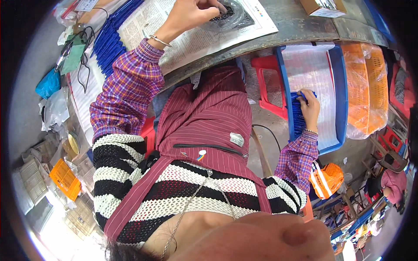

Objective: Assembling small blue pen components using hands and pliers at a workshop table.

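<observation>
My left hand [198,13] is at the clear plastic bag [239,15] on the table, its fingertips pinched together over small dark pieces [226,14] inside. What those fingertips hold is too small to make out. Off to the right, my right hand [308,106] reaches into a blue plastic bin [344,100]. Its fingers are curled on the ends of thin blue sticks [298,119] stacked along the bin's left side. Many more slim blue sticks [109,45] lie in a row on the table at the left.
Newspaper [187,48] covers part of the dark table [300,28]. A small cardboard box [322,8] stands at the far right. Beside the bin are a red stool [267,85] and orange crates [368,82] in plastic wrap. A cable [87,65] lies at the left. Another person [392,187] is at the right.
</observation>
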`<action>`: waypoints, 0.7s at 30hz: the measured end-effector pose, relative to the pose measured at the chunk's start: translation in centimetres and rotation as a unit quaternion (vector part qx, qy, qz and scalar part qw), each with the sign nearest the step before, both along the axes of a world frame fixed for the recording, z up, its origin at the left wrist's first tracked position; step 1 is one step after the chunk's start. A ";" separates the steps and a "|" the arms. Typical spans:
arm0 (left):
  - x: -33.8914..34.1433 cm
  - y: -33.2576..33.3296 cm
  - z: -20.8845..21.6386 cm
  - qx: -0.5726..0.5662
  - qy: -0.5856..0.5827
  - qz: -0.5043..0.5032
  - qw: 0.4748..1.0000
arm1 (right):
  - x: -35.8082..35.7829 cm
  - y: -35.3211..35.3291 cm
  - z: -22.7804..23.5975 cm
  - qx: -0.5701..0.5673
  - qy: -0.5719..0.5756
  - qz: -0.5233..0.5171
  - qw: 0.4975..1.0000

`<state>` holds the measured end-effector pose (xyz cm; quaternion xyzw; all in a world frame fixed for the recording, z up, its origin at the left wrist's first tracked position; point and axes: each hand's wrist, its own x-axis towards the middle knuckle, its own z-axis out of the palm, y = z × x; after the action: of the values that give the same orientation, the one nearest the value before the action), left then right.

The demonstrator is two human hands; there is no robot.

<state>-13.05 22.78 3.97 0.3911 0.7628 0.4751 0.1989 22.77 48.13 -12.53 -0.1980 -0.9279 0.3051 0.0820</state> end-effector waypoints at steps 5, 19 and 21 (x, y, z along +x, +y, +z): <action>-0.1 -0.3 -0.8 0.195 -0.080 -0.102 0.972 | -1.2 -1.8 3.0 -0.152 0.118 -0.058 0.980; 8.9 -4.6 -0.5 0.026 -0.286 -0.164 0.944 | -9.4 -14.5 11.6 -0.254 0.146 0.077 0.953; 9.1 -5.3 -0.8 0.022 -0.297 -0.144 0.944 | -9.7 -15.2 11.6 -0.269 0.141 0.080 0.949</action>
<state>-3.93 17.53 3.18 0.3416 0.5939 0.5528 0.4743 13.11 32.95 -0.94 -0.0922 -0.8033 0.5735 0.1314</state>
